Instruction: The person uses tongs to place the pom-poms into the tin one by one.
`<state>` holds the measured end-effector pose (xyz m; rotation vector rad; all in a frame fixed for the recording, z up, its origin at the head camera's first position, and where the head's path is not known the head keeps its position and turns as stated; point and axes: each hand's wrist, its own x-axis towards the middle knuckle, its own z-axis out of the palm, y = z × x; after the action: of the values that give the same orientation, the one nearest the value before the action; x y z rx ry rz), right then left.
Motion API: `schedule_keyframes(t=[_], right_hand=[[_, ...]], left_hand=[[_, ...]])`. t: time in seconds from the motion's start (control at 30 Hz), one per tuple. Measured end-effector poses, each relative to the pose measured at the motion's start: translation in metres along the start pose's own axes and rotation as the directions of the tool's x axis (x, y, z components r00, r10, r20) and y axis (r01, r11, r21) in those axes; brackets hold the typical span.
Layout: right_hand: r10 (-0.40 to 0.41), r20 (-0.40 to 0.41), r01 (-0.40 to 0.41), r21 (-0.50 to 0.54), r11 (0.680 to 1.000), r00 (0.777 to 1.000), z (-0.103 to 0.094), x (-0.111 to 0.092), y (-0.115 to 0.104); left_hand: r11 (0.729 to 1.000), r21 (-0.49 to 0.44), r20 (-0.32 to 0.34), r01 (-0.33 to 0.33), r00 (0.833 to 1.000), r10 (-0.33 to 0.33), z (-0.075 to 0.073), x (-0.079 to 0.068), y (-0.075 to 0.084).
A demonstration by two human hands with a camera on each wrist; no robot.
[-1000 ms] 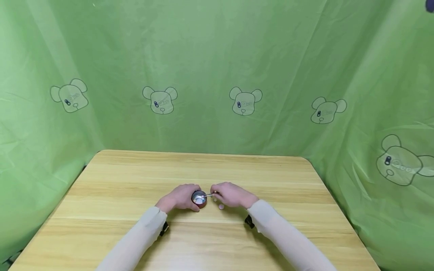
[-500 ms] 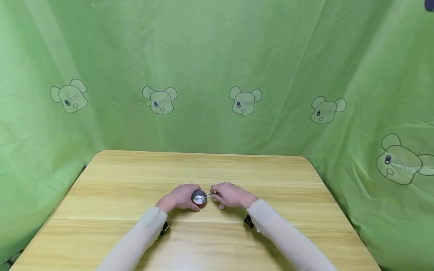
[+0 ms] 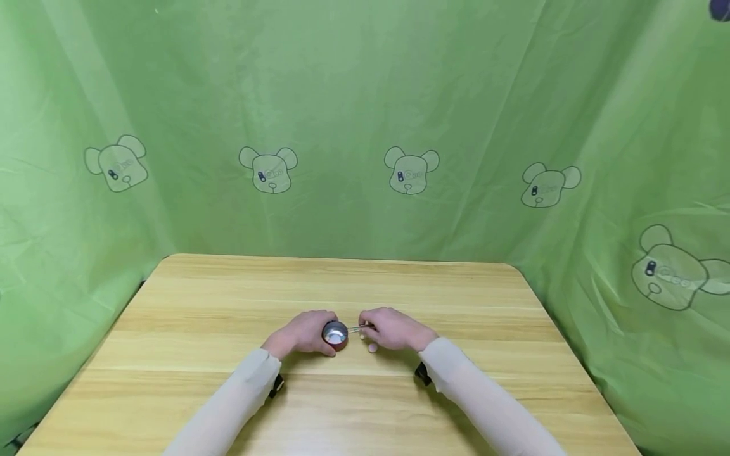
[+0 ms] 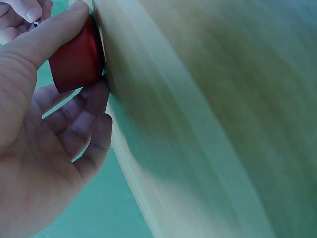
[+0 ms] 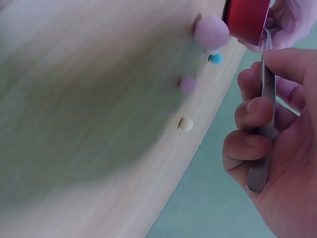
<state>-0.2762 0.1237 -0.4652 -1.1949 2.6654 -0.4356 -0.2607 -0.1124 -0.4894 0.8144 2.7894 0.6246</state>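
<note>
My left hand [image 3: 307, 330] holds a small round red metal cup [image 4: 77, 59] on the table, thumb on one side and fingers on the other. Its inside is silvery; what lies in it is too small to tell. Bent-tip metal tweezers [image 5: 268, 84] are gripped in my right hand [image 3: 392, 329], their tips beside the cup's right rim in the head view. Near the right hand lie small pom-poms: a larger pink one [image 5: 212, 32], a teal one [image 5: 216, 59], a purple one [image 5: 187, 85] and a cream one [image 5: 186, 124].
The wooden table [image 3: 353, 405] spreads around both hands, its far edge meeting a green curtain [image 3: 342, 114] with printed bear heads. More of the curtain hangs at the left and right sides.
The tweezers' tips have drawn back from over the cup to its right rim as my right hand shifted slightly right. My left hand and the cup have stayed in place.
</note>
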Motion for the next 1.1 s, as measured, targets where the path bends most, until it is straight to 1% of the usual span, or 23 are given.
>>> schedule_keyframes(t=[0.17,0.47,0.6,0.7,0.9,1.1], right_hand=[[0.01,-0.015,-0.01,-0.011,1.0,1.0,-0.003,-0.005,0.002],[0.072,-0.033,-0.072,0.006,0.997,0.997,-0.009,-0.017,0.009],[0.074,-0.056,-0.075,-0.011,0.997,0.996,-0.012,-0.023,0.014],[0.075,-0.069,-0.076,-0.004,0.997,0.995,-0.014,-0.029,0.018],[0.092,-0.06,-0.093,-0.006,0.996,0.994,-0.013,-0.041,0.026],[0.1,-0.043,-0.099,0.01,0.995,0.994,-0.009,-0.05,0.033]], left_hand=[[1.0,-0.006,-0.006,-0.003,1.0,0.003,0.0,-0.001,0.0],[1.0,0.009,-0.008,-0.01,1.0,0.01,0.002,0.0,-0.001],[1.0,0.009,-0.009,-0.011,1.0,0.012,0.002,0.0,-0.001],[1.0,0.003,-0.01,-0.009,1.0,0.009,0.002,-0.001,-0.001],[1.0,0.004,-0.009,-0.002,1.0,0.002,0.001,-0.001,-0.001],[1.0,0.002,-0.013,-0.011,1.0,0.011,0.0,-0.002,0.0]])
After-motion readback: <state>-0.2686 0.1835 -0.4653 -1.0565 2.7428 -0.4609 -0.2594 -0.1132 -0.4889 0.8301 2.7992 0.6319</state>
